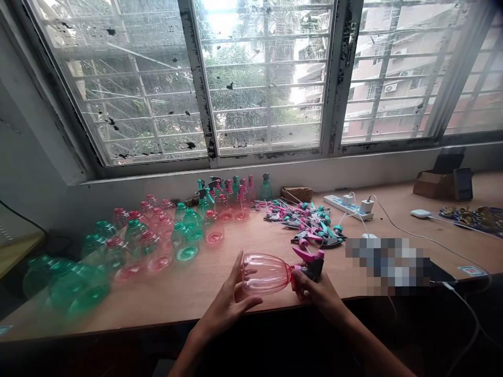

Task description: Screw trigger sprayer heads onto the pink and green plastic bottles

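A clear pink bottle (266, 273) lies sideways in the air above the table's front edge, its neck toward the right. At that neck is a pink-and-black trigger spray head (312, 264), and my right hand (320, 290) is closed around it. How far the head is screwed on cannot be made out. My left hand (230, 301) cups the bottle's base, thumb below and fingers behind, some showing through the clear plastic. Beyond my right hand lies a pile of loose pink, green and black spray heads (310, 220).
Several open pink and green bottles (186, 241) stand on the left of the wooden table (243, 235). Behind them, by the window wall, are several bottles with spray heads (226, 204). A power strip (346, 207) with chargers, cables and a cardboard box (436, 183) are at right.
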`<act>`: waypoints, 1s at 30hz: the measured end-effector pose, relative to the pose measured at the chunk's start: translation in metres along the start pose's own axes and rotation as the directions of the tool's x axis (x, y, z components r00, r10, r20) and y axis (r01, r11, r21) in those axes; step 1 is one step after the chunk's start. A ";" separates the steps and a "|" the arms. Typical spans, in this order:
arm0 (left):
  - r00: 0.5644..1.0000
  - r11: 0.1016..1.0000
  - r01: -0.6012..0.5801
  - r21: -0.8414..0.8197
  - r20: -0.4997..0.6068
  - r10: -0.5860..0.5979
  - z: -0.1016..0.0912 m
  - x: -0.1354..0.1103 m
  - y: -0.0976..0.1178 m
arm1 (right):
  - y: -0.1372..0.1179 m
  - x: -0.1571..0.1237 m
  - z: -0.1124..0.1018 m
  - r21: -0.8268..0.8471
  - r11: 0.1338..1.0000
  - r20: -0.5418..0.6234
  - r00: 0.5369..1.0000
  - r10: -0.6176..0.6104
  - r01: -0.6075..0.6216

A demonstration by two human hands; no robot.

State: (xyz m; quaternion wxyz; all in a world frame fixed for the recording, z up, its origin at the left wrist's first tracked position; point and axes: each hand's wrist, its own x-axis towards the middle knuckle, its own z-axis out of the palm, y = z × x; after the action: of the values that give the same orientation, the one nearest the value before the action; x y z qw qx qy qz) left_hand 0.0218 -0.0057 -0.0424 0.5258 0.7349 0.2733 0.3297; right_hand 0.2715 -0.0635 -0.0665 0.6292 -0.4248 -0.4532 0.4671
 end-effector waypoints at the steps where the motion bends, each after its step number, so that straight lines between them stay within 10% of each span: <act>1: 1.000 1.000 0.012 -0.002 0.002 -0.012 0.000 0.000 0.001 | 0.000 0.000 0.000 0.003 1.000 -0.001 1.000 0.000 0.000; 30: 1.000 0.994 0.000 0.111 -0.021 0.002 0.001 0.000 0.006 | -0.005 -0.001 0.004 -0.016 1.000 -0.047 0.999 0.023 -0.023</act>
State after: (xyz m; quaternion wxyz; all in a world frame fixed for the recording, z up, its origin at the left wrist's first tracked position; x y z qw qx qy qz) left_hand 0.0228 -0.0086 -0.0366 0.4812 0.7596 0.2963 0.3220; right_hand 0.2685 -0.0652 -0.0614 0.6308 -0.4462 -0.4371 0.4604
